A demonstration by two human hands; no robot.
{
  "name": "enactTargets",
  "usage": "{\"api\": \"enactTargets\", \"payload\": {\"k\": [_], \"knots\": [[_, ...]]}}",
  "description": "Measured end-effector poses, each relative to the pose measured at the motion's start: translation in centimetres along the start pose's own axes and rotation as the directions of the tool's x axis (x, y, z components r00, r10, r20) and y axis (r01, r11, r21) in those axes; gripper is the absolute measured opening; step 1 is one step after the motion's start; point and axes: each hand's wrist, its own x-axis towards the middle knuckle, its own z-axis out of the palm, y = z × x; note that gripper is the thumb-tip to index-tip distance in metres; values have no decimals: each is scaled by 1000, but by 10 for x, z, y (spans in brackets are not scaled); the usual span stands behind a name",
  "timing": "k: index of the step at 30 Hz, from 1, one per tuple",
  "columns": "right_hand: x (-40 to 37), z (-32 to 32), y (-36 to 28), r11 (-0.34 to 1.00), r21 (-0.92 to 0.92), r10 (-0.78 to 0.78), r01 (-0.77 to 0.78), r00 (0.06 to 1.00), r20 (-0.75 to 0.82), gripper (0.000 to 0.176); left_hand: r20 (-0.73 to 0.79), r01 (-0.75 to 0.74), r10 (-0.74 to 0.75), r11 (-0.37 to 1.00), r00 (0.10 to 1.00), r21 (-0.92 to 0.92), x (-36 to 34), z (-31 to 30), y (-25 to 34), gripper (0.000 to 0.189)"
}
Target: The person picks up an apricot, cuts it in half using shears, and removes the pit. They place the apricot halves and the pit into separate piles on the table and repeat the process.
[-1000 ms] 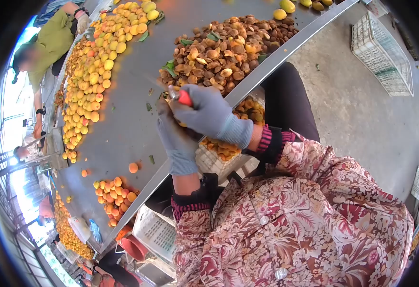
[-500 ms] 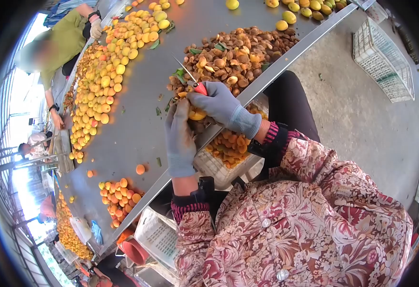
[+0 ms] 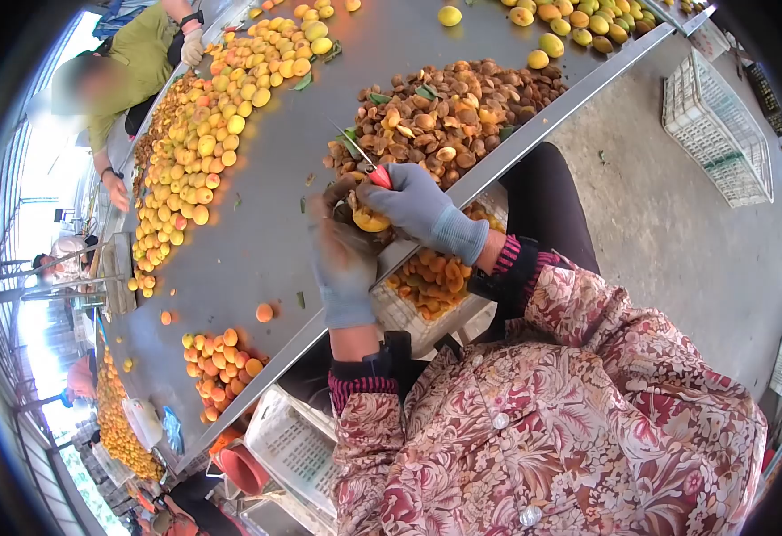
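Observation:
In a grey glove, my right hand [image 3: 422,207] grips a small knife by its red handle [image 3: 380,177], blade pointing up and left. A yellow-orange apricot piece [image 3: 370,218] shows just under its fingers. My left hand [image 3: 344,255], gloved too, is smeared by motion close to the left of the piece; what its fingers do is unclear. Beyond both hands lies a heap of brown pits [image 3: 454,116] on the metal table [image 3: 266,214]. Below the table edge, a white crate [image 3: 406,317] holds orange apricot halves [image 3: 431,281].
Yellow apricots [image 3: 203,147] form a long pile, with orange ones [image 3: 221,366] nearer the edge. Greener fruit [image 3: 588,18] lies at the top. A co-worker [image 3: 132,67] is across the table. White crates [image 3: 717,125] [image 3: 297,438] and a red bucket [image 3: 243,466] stand beside it.
My left hand has blurred and its fingers have shifted about the fruit, while my right hand keeps the knife. The co-worker's lower hand has moved slightly up. The whole view has shifted a little.

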Motion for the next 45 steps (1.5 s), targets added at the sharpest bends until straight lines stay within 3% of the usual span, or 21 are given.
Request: {"api": "enactTargets", "payload": {"k": [1, 3, 5, 7, 9, 11, 13, 15, 17, 19, 22, 24, 25, 27, 28, 31, 33, 36, 38, 42, 45], "knots": [[2, -1, 3, 1000, 2, 0, 0, 1000, 0, 23, -1, 0, 0, 1000, 1000, 2, 0, -6, -2, 24], [10, -3, 11, 975, -212, -61, 70, 997, 46, 22, 98, -195, 170, 780, 981, 594, 7, -26, -8, 36], [11, -5, 14, 945, -302, -112, 129, 991, 72, 22, 61, -229, 235, 801, 970, 553, 13, -38, -9, 33], [7, -5, 17, 970, -213, -113, 119, 993, 42, 21, 18, -255, 286, 823, 958, 507, 15, -35, -12, 30], [7, -6, 18, 986, -149, -73, 76, 997, 26, 21, 11, -117, 118, 993, 993, -23, 16, -30, -17, 22], [9, -6, 18, 996, -82, -39, 39, 999, 13, 21, 25, -121, 122, 992, 992, -28, 13, -23, -17, 21], [10, -5, 21, 973, -167, -155, 158, 987, 35, 22, 36, -118, 119, 993, 992, -29, 9, -18, -15, 20], [11, -6, 24, 960, -226, -160, 167, 986, 50, 21, 96, -172, 153, 957, 984, 233, 4, -21, -8, 21], [9, -6, 22, 939, -287, -176, 190, 982, 74, 20, 36, -196, 193, 967, 981, 162, 25, -57, -15, 21], [4, -10, 17, 998, 49, 33, -37, 996, 85, 20, -16, -222, 225, 971, 974, 88, 32, -71, -14, 22], [7, -13, 13, 993, 102, 56, -64, 995, 80, 17, -66, -191, 186, 979, 980, -69, 24, -54, -14, 21], [8, -9, 12, 992, 96, 66, -76, 992, 111, 17, -17, -80, 80, 997, 997, 9, -6, 14, -1, 24], [8, -6, 13, 996, 86, 24, -32, 996, 86, 17, -23, -86, 86, 996, 996, 10, -1, 3, -3, 24], [9, -5, 17, 997, 76, -16, 11, 998, 59, 17, 123, -308, 283, 850, 951, 428, 10, -20, -9, 22], [12, -7, 22, 997, -11, -77, 78, 994, 82, 16, 123, -304, 279, 851, 952, 429, 11, -25, -10, 22], [9, -8, 22, 993, -54, -100, 105, 992, 78, 15, 26, -313, 332, 855, 943, 414, 22, -46, -17, 20], [6, -8, 18, 997, -12, -70, 71, 996, 55, 15, -118, -295, 287, 954, 950, -47, 49, -70, -28, 19], [5, -13, 15, 992, 127, -17, 4, 995, 100, 15, -285, -155, 100, 971, 953, -180, 42, -75, -21, 19], [13, -10, 16, 969, 232, 81, -88, 996, 41, 15, -175, -194, 184, 980, 967, -43, 35, -66, -16, 20], [8, -18, 7, 951, 298, 48, -84, 991, 125, 19, 72, -388, 381, 902, 922, 191, 19, -42, -17, 23], [16, -18, 18, 933, 350, 32, -80, 989, 142, 23, 0, -318, 318, 948, 948, 9, 29, -64, -16, 27]]}}
